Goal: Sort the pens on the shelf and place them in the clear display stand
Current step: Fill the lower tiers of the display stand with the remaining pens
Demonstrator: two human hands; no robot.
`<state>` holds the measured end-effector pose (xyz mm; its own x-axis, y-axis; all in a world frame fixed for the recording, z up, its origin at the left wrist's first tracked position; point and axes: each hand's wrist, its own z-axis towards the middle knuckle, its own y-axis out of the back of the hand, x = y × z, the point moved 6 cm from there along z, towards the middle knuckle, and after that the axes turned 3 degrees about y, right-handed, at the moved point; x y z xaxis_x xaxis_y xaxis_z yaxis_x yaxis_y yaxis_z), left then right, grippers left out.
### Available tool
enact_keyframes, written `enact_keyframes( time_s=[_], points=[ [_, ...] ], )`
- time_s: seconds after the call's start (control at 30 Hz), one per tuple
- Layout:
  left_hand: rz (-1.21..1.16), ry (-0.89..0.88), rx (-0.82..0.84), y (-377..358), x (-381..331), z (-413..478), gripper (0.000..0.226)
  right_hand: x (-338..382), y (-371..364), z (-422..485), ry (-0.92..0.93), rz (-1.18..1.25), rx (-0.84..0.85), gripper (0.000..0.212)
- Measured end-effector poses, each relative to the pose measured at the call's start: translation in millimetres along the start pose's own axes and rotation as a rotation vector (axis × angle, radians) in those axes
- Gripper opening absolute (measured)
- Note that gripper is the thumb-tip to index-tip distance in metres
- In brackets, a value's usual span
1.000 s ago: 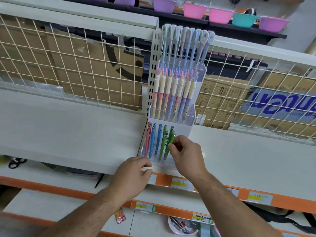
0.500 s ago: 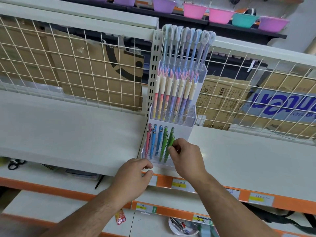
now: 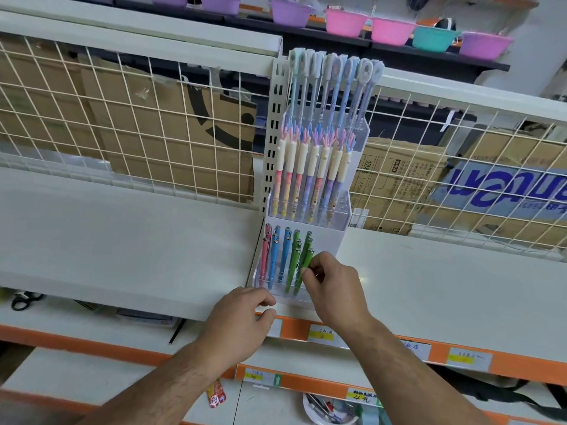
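Your right hand (image 3: 334, 289) pinches a slim green pen (image 3: 307, 260) in the clear display stand (image 3: 342, 207); left hand (image 3: 242, 320) grip: cannot tell.

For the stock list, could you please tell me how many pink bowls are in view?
2 pink bowls, side by side on the top shelf: one beside a purple bowl, the other beside the teal bowl. More may be offscreen.

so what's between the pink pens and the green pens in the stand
Only blue pens stand between them, in the same row; the head view shows it.
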<state>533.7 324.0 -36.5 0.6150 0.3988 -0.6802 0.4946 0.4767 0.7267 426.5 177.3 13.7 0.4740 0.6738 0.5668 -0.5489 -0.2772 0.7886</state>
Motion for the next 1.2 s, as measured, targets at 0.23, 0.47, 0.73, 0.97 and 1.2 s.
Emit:
enact_keyframes(
  time_s=[0.23, 0.47, 0.73, 0.97, 1.2],
  points=[
    [-0.001, -0.019, 0.005, -1, -1, 0, 0.017, 2, 1, 2, -0.017, -0.01, 0.014, 0.01],
    [0.0, -0.012, 0.006, -1, 0, 0, 0.017, -1, 0, -6, -0.039, 0.021, 0.033, 0.017],
    [-0.001, -0.024, 0.008, -1, 0, -4, 0.016, 14, 5, 1, 0.015, -0.04, -0.004, 0.019],
    [0.003, -0.016, 0.002, 2, 3, -6, 0.016, 11, 3, 0, 0.001, -0.048, 0.001, 0.012],
    [0.013, -0.001, 0.014, 1, 4, -7, 0.017, 4, 5, 6, -0.106, 0.004, 0.017, 0.017]
  ],
)
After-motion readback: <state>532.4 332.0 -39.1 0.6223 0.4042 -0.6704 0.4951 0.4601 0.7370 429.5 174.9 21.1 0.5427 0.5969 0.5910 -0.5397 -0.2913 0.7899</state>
